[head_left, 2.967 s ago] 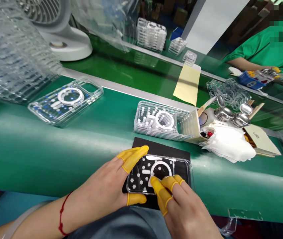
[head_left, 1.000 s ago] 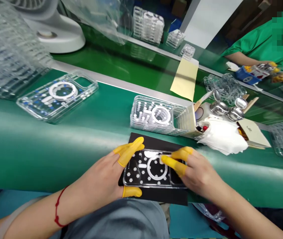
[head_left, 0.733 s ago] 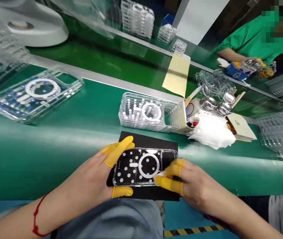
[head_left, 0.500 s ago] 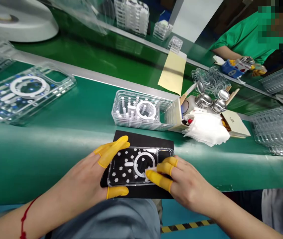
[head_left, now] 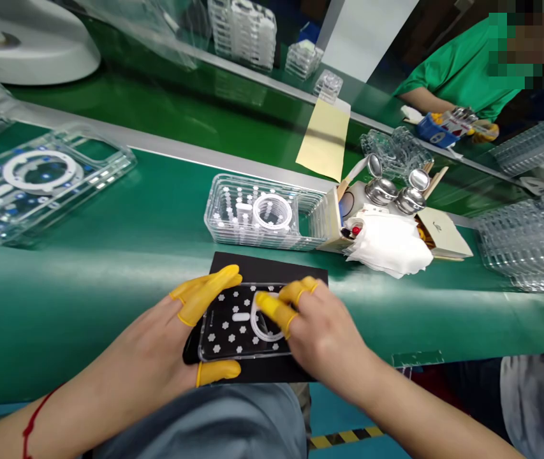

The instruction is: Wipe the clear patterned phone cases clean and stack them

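Because the clear phone case [head_left: 226, 325] looks light, stiff and slick, edges suit gripping best: the left hand [head_left: 140, 338] spreads around it on a black mat [head_left: 266, 271] near the bench's [head_left: 85, 268] front edge, while the right hand's [head_left: 322, 344] fingers press together on top.

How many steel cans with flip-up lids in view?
2. One steel can and a second steel can stand side by side just beyond the white wipes, right of the stacked clear phone cases. More could be hidden behind the cardboard.
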A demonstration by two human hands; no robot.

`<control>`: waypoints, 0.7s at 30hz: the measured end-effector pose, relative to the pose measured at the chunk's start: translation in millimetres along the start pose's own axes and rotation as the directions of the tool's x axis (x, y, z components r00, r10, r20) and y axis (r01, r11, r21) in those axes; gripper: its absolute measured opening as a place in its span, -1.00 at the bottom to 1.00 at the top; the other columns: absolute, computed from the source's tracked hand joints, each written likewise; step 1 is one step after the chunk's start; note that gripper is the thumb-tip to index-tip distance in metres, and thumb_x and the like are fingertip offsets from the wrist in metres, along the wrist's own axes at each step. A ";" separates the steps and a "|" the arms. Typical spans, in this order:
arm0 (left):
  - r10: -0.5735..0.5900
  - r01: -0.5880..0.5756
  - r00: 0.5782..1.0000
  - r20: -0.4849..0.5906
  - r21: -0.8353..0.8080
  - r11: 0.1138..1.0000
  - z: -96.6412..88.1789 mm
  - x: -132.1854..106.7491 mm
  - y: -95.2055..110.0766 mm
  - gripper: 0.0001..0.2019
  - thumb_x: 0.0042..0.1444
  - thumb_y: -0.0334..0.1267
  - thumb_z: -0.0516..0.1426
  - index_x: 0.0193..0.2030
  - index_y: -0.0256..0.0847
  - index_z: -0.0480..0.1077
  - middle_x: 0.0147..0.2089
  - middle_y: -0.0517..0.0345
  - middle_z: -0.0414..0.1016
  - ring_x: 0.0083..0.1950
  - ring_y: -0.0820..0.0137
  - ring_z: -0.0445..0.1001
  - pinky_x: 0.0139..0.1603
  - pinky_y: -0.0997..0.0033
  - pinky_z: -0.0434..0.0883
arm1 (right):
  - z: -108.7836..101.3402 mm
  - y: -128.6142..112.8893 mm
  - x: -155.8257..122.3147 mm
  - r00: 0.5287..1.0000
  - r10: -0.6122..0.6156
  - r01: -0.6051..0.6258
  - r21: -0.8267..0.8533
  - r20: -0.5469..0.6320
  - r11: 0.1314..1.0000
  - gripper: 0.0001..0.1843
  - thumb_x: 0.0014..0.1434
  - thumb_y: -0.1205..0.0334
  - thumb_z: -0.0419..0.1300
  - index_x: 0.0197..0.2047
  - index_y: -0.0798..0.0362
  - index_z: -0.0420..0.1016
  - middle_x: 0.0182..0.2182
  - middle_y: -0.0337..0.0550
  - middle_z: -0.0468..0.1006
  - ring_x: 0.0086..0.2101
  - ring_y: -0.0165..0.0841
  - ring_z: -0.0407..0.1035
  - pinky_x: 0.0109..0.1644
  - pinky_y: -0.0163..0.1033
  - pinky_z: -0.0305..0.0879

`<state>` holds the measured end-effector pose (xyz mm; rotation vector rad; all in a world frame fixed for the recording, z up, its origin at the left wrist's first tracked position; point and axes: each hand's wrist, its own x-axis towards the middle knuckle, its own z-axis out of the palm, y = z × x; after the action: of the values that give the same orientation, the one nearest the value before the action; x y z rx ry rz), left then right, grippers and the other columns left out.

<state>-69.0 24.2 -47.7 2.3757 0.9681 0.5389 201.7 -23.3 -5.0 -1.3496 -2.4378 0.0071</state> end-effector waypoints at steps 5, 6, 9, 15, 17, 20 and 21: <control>-0.019 0.019 1.000 0.013 -0.005 1.000 -1.3 -0.9 0.1 -0.11 0.26 0.27 0.25 0.59 0.08 0.00 0.51 0.02 0.35 0.40 -0.01 0.47 0.43 0.01 0.44 | -11.8 34.0 -10.6 0.999 0.032 -0.035 -0.085 -0.039 0.996 -0.62 0.39 0.51 0.06 -0.31 0.05 0.65 -0.40 -0.07 0.44 -0.39 -0.25 0.20 -0.37 -0.16 0.24; -0.020 0.020 1.000 0.013 -0.005 1.000 -1.1 -1.0 0.0 -0.11 0.26 0.27 0.25 0.59 0.08 0.00 0.51 0.02 0.35 0.40 -0.01 0.47 0.42 0.01 0.45 | -18.3 38.0 -16.8 0.999 0.031 -0.031 -0.027 -0.009 0.999 -0.63 0.38 0.52 0.06 -0.30 0.05 0.64 -0.37 -0.06 0.46 -0.38 -0.25 0.23 -0.36 -0.17 0.29; -0.027 0.026 1.000 0.011 0.002 1.000 -0.2 -0.7 -0.2 -0.12 0.27 0.28 0.24 0.59 0.07 0.00 0.51 0.01 0.36 0.40 -0.01 0.47 0.42 -0.01 0.46 | -37.4 41.9 -32.9 0.996 0.035 -0.052 0.190 0.088 0.980 -0.70 0.41 0.49 0.11 -0.05 0.06 0.66 -0.28 -0.07 0.52 -0.32 -0.29 0.37 -0.29 -0.21 0.43; -0.021 0.021 1.000 0.015 -0.004 1.000 -0.9 1.1 -0.2 -0.11 0.27 0.29 0.23 0.60 0.09 -0.02 0.51 0.02 0.35 0.40 -0.02 0.46 0.45 -0.05 0.42 | -33.9 33.7 -23.8 0.991 0.130 -0.134 0.196 0.033 0.971 -0.75 0.44 0.41 0.18 0.07 0.04 0.65 -0.17 -0.03 0.59 -0.21 -0.26 0.46 -0.15 -0.17 0.49; -0.025 0.025 0.999 0.023 -0.003 1.000 -2.2 1.5 0.4 -0.11 0.27 0.29 0.23 0.59 0.11 -0.03 0.52 0.02 0.34 0.41 -0.02 0.45 0.45 -0.07 0.40 | -24.8 27.0 -14.4 0.997 0.043 -0.057 0.208 0.069 0.977 -0.76 0.46 0.37 0.18 0.01 0.02 0.68 -0.16 -0.05 0.62 -0.22 -0.25 0.46 -0.13 -0.14 0.46; -0.019 0.019 1.000 0.017 -0.005 1.000 -3.7 1.7 1.6 -0.14 0.29 0.29 0.21 0.59 0.12 -0.04 0.50 0.04 0.37 0.42 0.00 0.44 0.46 -0.04 0.40 | -24.2 20.0 -10.2 0.980 -0.125 0.078 0.274 0.157 0.958 -0.72 0.52 0.35 0.12 -0.01 0.02 0.69 -0.21 -0.11 0.63 -0.24 -0.29 0.45 -0.13 -0.16 0.43; -0.015 0.015 1.000 0.011 -0.009 1.000 -4.0 1.7 1.9 -0.14 0.30 0.30 0.20 0.59 0.13 -0.03 0.49 0.05 0.38 0.42 0.00 0.44 0.46 -0.04 0.40 | -28.5 19.7 -11.9 0.969 -0.154 0.095 0.282 0.195 0.955 -0.71 0.54 0.33 0.10 0.02 0.02 0.69 -0.22 -0.12 0.62 -0.23 -0.30 0.45 -0.12 -0.17 0.43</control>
<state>-69.0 25.5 -43.2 2.3590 0.9760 0.5225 232.4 -27.0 14.7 -1.1218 -2.5774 0.4622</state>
